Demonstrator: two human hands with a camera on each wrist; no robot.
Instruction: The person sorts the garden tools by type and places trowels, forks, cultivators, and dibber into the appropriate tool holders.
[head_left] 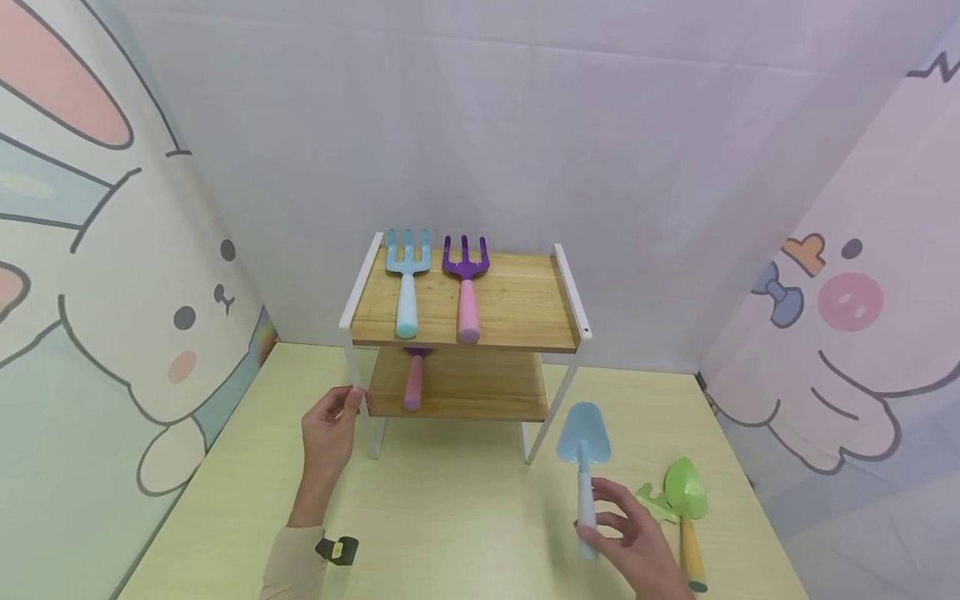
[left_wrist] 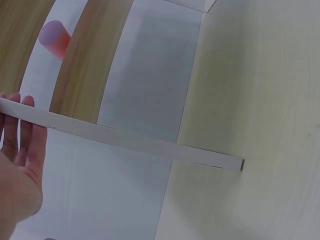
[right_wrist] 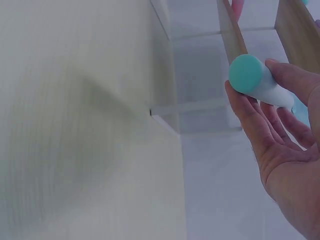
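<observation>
A light blue hand trowel (head_left: 585, 437) is held by its pale handle in my right hand (head_left: 633, 537), blade pointing away, above the table. In the right wrist view, my thumb and fingers (right_wrist: 280, 132) pinch the handle near its turquoise end (right_wrist: 246, 74). My left hand (head_left: 330, 429) holds the left white front leg of a two-tier rack (head_left: 517, 287); the left wrist view shows fingers (left_wrist: 35, 150) behind that post (left_wrist: 125, 136). On the top shelf lie a light blue hand fork (head_left: 407, 292) and a purple hand fork with pink handle (head_left: 468, 304).
On the lower shelf lies a pink-handled tool (head_left: 414, 383), its head mostly hidden. A green trowel with yellow handle (head_left: 690, 546) and a green tool (head_left: 656, 502), partly covered, lie on the table (head_left: 450, 525) at right. Cartoon-printed cloth walls (head_left: 480, 125) enclose the table.
</observation>
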